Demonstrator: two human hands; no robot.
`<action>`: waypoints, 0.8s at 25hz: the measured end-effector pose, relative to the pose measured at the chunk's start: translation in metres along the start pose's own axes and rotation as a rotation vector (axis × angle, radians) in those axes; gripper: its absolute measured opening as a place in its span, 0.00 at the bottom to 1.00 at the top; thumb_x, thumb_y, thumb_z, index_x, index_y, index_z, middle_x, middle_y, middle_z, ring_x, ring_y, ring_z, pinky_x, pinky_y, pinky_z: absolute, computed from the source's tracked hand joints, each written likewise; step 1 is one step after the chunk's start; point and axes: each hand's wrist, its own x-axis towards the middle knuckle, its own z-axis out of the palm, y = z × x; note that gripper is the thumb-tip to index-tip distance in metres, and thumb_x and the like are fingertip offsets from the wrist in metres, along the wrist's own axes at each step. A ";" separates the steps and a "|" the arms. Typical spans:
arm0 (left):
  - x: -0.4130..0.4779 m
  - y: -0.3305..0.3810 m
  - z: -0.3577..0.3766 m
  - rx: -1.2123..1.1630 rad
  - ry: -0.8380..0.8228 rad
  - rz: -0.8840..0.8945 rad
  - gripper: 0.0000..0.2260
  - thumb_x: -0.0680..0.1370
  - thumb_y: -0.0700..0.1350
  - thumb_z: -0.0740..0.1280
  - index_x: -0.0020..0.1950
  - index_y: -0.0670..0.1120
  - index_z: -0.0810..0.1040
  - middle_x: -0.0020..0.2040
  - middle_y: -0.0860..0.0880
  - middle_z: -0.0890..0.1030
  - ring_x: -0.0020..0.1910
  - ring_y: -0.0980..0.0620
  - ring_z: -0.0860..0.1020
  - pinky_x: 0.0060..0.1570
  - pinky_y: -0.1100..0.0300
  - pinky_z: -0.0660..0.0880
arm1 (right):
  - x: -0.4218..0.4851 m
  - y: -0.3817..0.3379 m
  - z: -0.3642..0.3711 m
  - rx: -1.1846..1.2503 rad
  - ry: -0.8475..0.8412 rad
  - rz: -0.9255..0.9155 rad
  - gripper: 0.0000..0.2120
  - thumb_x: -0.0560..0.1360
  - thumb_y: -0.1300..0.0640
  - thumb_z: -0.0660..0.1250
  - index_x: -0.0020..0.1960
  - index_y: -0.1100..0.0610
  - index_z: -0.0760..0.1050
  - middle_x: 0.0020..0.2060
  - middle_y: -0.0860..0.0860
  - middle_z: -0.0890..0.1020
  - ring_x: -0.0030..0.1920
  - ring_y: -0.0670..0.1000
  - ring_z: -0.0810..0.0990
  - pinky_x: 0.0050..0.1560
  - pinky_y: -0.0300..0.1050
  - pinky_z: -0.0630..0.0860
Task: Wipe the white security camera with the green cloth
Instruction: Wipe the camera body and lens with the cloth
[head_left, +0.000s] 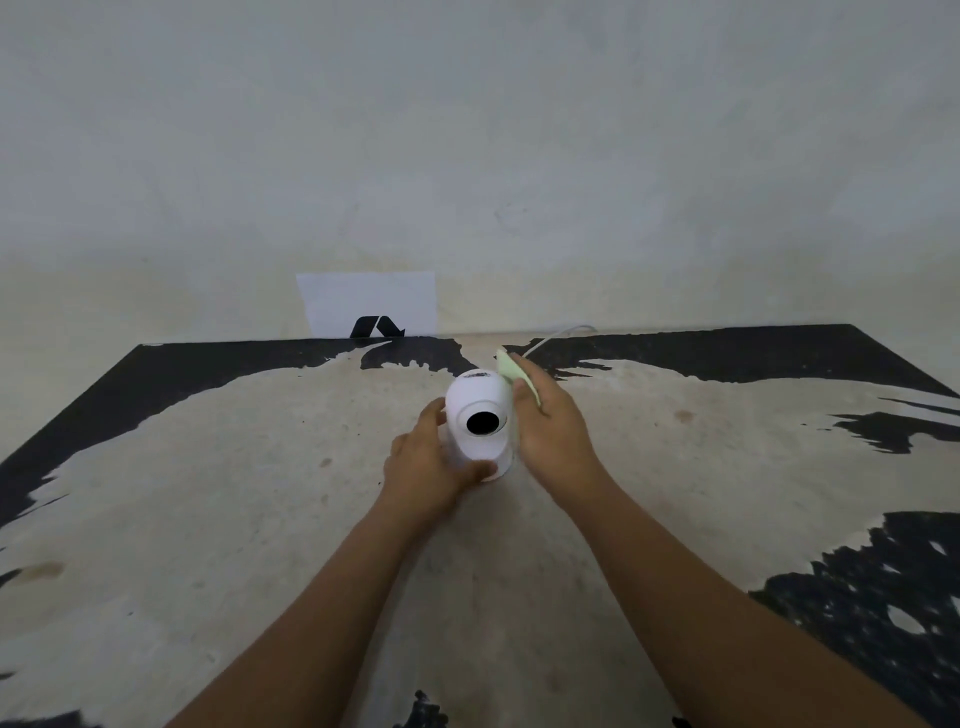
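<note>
The white security camera (479, 415) stands upright on the worn table (260, 519), its black lens facing me. My left hand (428, 467) grips its base from the left, thumb across the front. My right hand (553, 436) holds the pale green cloth (514, 375) flat against the camera's right side. Only the cloth's upper edge shows above my fingers; the part between my palm and the camera is hidden.
A white cable (558, 335) runs from behind the camera over the table's far edge. A white sheet with a black logo (371, 306) leans on the wall behind. The tabletop is beige with black patches along its far and right edges.
</note>
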 end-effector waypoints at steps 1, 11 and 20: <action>0.001 0.001 0.002 0.029 -0.008 0.000 0.40 0.62 0.58 0.75 0.71 0.55 0.62 0.65 0.48 0.76 0.65 0.43 0.70 0.62 0.45 0.69 | -0.002 -0.002 0.005 -0.014 -0.024 -0.047 0.19 0.81 0.55 0.54 0.71 0.51 0.69 0.70 0.47 0.73 0.70 0.45 0.69 0.71 0.44 0.63; 0.003 -0.006 0.007 0.020 -0.003 0.043 0.36 0.67 0.59 0.73 0.71 0.54 0.63 0.65 0.47 0.76 0.63 0.44 0.71 0.62 0.42 0.70 | 0.002 0.010 0.021 -0.092 -0.065 0.055 0.24 0.81 0.46 0.52 0.75 0.51 0.59 0.71 0.52 0.70 0.70 0.53 0.68 0.62 0.39 0.63; 0.002 0.002 0.004 0.124 -0.024 0.016 0.31 0.74 0.54 0.66 0.74 0.52 0.58 0.68 0.44 0.74 0.65 0.41 0.68 0.61 0.48 0.67 | 0.012 -0.008 0.030 -0.535 -0.165 -0.175 0.32 0.77 0.38 0.53 0.76 0.54 0.56 0.76 0.53 0.60 0.75 0.54 0.57 0.74 0.52 0.57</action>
